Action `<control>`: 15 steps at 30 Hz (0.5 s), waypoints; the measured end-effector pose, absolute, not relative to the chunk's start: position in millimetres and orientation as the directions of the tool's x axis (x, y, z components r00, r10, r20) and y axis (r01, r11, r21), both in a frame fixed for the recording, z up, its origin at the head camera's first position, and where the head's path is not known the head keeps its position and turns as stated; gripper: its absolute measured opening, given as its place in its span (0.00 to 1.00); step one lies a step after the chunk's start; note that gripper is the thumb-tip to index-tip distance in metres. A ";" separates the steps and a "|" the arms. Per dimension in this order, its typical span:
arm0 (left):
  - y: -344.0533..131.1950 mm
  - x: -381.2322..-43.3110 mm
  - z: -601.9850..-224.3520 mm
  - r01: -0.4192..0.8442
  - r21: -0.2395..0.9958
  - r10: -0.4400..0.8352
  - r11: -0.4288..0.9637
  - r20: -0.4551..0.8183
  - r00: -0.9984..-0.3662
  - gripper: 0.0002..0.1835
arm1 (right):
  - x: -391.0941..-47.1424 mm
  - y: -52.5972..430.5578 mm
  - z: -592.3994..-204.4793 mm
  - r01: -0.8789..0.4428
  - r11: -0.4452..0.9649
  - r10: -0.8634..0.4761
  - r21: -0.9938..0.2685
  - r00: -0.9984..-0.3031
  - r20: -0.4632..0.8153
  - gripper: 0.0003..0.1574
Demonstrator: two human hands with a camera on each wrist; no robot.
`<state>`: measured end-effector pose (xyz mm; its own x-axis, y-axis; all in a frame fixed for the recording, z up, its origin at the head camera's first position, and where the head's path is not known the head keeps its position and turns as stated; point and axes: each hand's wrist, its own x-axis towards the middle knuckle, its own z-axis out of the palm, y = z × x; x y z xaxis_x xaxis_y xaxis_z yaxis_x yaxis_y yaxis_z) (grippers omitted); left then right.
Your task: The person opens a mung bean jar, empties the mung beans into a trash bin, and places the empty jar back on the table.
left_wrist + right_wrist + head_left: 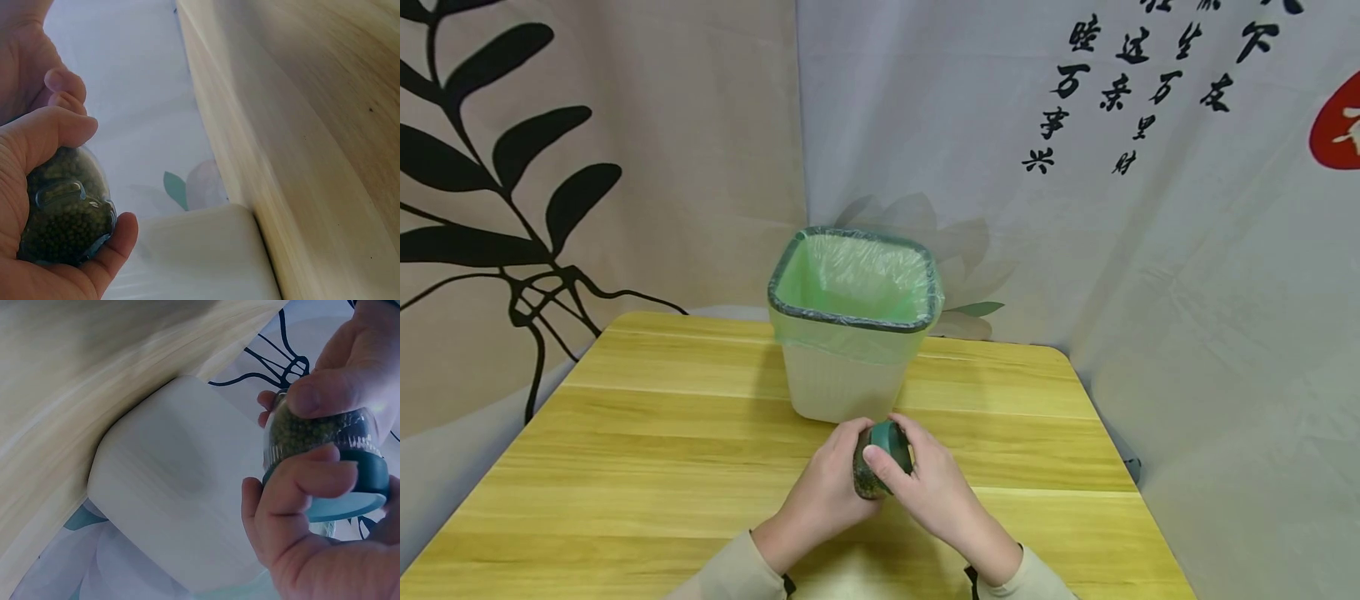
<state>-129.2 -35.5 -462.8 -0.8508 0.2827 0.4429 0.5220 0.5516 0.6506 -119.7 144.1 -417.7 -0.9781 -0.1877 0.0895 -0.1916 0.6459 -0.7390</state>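
A small clear jar (pixel 300 432) full of small green beans, with a teal lid (pixel 883 435), is held between both hands above the table's middle. My left hand (pixel 826 477) grips the jar's body; its thumb and fingers curl round it in the left wrist view, where beans show through the jar's rounded clear surface (pixel 69 212). My right hand (pixel 938 487) has its fingers curled round the lid end, with the thumb lying across the top in the head view. In the right wrist view the lid (pixel 370 474) sits on the jar, partly hidden by the right fingers.
Just beyond the hands a pale bin (pixel 842 379) stands on the wooden table (pixel 647 467), lined with a thin greenish bag (pixel 872 271) folded over its dark rim. Printed cloth curtains (pixel 925 108) hang behind and on both sides of the table.
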 end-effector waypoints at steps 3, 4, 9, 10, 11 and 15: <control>-35.8 -128.9 -462.1 0.519 0.661 0.284 0.542 0.437 -0.853 0.46 | -120.7 144.1 -416.2 -0.188 0.636 -0.187 -0.749 -0.979 0.087 0.42; -35.8 -128.8 -461.9 0.520 0.661 0.285 0.540 0.438 -0.853 0.45 | -121.2 144.0 -416.1 -0.185 0.633 -0.187 -0.752 -0.979 0.084 0.42; -36.9 -128.5 -460.1 0.512 0.675 0.298 0.531 0.417 -0.859 0.45 | -122.0 143.8 -416.4 -0.176 0.632 -0.184 -0.755 -0.980 0.074 0.41; -37.2 -128.5 -459.8 0.509 0.680 0.301 0.527 0.411 -0.861 0.45 | -121.9 143.8 -416.5 -0.179 0.632 -0.185 -0.754 -0.980 0.078 0.41; -37.6 -128.6 -459.5 0.505 0.687 0.305 0.523 0.403 -0.863 0.46 | -121.7 143.8 -416.6 -0.186 0.632 -0.187 -0.752 -0.979 0.085 0.41; -38.5 -128.9 -458.3 0.496 0.704 0.315 0.508 0.383 -0.868 0.46 | -121.6 143.8 -417.7 -0.222 0.636 -0.197 -0.739 -0.973 0.124 0.40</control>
